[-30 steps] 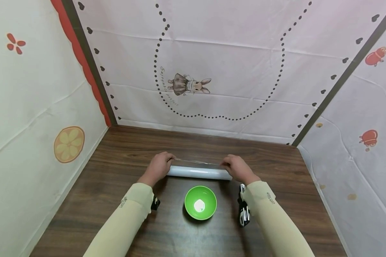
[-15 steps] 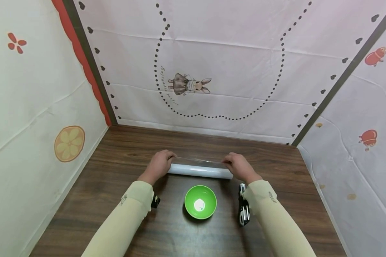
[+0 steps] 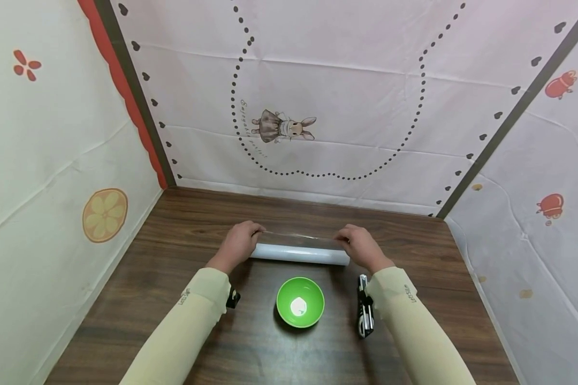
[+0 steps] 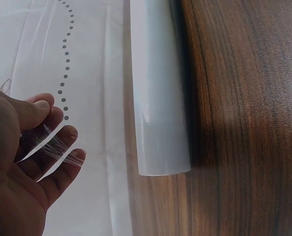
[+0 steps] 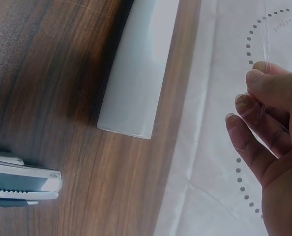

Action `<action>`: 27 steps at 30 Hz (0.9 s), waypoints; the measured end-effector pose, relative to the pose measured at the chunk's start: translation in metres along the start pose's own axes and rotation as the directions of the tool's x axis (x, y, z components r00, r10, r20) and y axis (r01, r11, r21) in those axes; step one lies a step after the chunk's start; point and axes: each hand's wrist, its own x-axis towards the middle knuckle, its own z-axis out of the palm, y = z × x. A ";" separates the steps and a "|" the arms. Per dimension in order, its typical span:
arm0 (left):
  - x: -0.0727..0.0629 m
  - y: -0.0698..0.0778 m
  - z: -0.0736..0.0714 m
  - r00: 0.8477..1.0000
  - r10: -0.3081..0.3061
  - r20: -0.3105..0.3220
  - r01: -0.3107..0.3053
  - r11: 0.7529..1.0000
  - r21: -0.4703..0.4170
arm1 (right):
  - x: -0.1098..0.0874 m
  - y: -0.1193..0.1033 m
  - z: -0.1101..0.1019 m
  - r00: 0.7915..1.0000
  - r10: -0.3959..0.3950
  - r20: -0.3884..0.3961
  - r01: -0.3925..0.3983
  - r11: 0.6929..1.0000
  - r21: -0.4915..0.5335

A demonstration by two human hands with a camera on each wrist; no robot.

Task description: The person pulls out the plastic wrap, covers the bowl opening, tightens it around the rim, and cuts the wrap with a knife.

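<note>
A white roll of cling film [image 3: 299, 253] lies crosswise on the wooden table [image 3: 197, 224], just beyond a green bowl [image 3: 300, 302]. My left hand [image 3: 241, 241] is at the roll's left end and my right hand [image 3: 358, 245] at its right end. A clear sheet of film [image 3: 298, 238] stretches between them, above the roll. In the left wrist view the left hand [image 4: 57, 128] pinches a crinkled corner of film [image 4: 62, 150] beside the roll [image 4: 158, 98]. In the right wrist view the right hand [image 5: 247, 98] pinches the other corner above the roll [image 5: 136, 78].
A utility knife [image 3: 363, 313] lies on the table right of the bowl, under my right forearm; it also shows as the knife [image 5: 18, 184] in the right wrist view. Cloth-covered walls close in the table at the back, left and right.
Both hands have shifted slightly away from me with the film edge, and the roll has moved a little farther from the bowl.
</note>
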 end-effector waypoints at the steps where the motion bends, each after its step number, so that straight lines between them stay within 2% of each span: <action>1: 0.000 0.000 -0.001 1.000 -0.002 0.002 0.002 1.000 -0.005 | 0.000 0.000 -0.001 1.000 0.001 -0.001 -0.001 1.000 0.002; 27: 0.002 0.008 -0.014 0.998 0.056 -0.040 -0.056 0.998 0.002 | 0.003 0.001 -0.009 0.999 0.010 -0.048 -0.008 0.999 0.036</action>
